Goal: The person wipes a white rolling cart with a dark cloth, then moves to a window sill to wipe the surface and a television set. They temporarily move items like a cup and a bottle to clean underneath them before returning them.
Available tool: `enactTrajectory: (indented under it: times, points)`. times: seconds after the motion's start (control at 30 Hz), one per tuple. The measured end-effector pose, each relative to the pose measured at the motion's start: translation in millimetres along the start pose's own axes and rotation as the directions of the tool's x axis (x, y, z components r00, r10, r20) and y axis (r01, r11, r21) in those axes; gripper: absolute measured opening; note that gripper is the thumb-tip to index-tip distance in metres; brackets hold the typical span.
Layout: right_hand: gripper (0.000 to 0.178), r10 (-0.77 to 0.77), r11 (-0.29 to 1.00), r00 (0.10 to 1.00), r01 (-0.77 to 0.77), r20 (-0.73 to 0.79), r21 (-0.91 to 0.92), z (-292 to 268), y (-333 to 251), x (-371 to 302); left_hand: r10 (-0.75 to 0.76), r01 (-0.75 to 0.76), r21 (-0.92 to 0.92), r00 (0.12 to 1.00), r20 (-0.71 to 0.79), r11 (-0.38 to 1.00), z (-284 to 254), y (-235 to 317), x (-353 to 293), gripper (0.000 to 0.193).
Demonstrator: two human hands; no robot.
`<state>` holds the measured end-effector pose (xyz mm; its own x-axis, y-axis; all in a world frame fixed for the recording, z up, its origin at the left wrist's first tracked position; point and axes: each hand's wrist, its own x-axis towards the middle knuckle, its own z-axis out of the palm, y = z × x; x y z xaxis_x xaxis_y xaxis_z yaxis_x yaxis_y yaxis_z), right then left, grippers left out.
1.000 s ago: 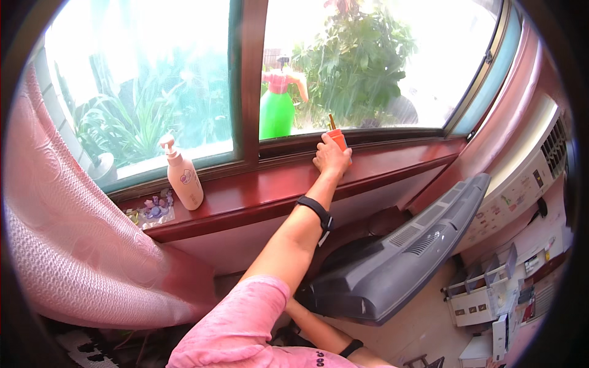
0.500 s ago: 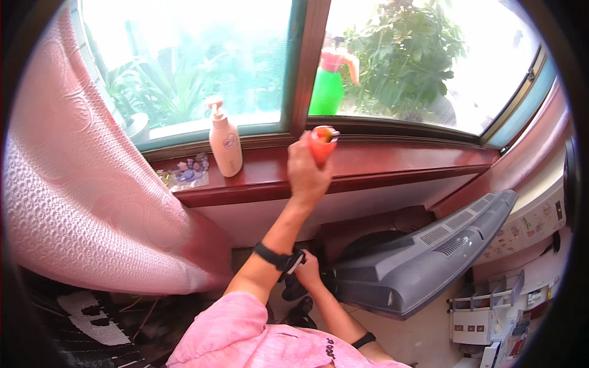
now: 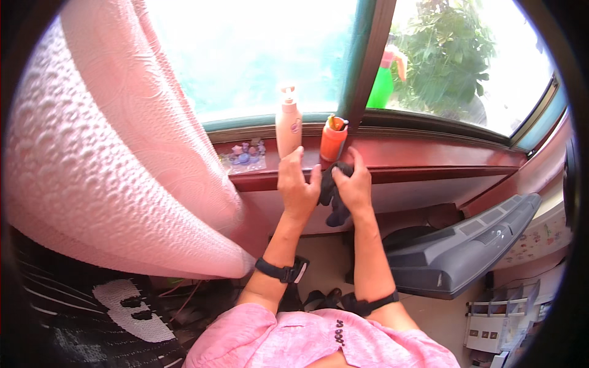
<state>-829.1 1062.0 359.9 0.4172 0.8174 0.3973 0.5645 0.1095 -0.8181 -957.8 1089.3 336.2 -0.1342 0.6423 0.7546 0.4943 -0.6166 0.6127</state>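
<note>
My left hand (image 3: 297,189) is raised at the front of the window sill, its fingers apart and nothing in it. Just beyond its fingertips stands a pale pink pump bottle (image 3: 288,130), upright; whether the fingers touch it I cannot tell. To the bottle's right is an orange cup (image 3: 333,143) with several thin, pen-like items sticking out. My right hand (image 3: 356,189) grips a crumpled dark cloth (image 3: 332,193), which hangs down in front of the sill's edge.
The reddish-brown sill (image 3: 423,156) runs under the window. At its left lie small purple ornaments (image 3: 246,153), beside a pink curtain (image 3: 153,159). A green spray bottle (image 3: 381,87) shows behind the glass. A grey television (image 3: 460,251) stands at the right, below the sill.
My left hand has let go of the orange cup, which now stands on the sill. My right hand has come up from below with the dark cloth. The view has shifted left.
</note>
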Motion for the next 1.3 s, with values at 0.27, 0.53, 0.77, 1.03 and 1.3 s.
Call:
enactTrajectory:
  times: [0.27,0.53,0.77,1.03,1.3]
  points:
    - [0.067,0.017,1.0,0.982,-0.014,0.189,-0.017,35.8,21.2,52.0,-0.205,0.239,0.079,0.93,-0.306,0.968,-93.5,-48.7,6.3,0.073]
    - [0.052,0.017,0.999,0.95,-0.004,0.313,-0.041,48.4,5.1,59.7,-0.01,0.271,0.358,0.809,-0.588,0.893,-144.1,-61.6,9.6,0.067]
    - [0.051,0.003,0.997,0.945,0.022,0.327,-0.071,52.0,-2.7,58.2,-0.102,0.244,0.604,0.96,-0.26,0.759,-163.1,-104.0,20.4,0.033]
    - [0.051,0.029,0.996,0.953,-0.001,0.302,-0.092,54.6,-3.3,57.3,0.007,-0.01,0.822,1.0,0.007,0.569,-160.7,-128.8,9.6,0.045]
    - [0.051,0.044,0.995,0.951,-0.015,0.307,-0.094,56.0,-2.9,56.8,-0.043,-0.021,0.866,0.998,0.049,0.499,-153.5,-124.3,14.8,0.05]
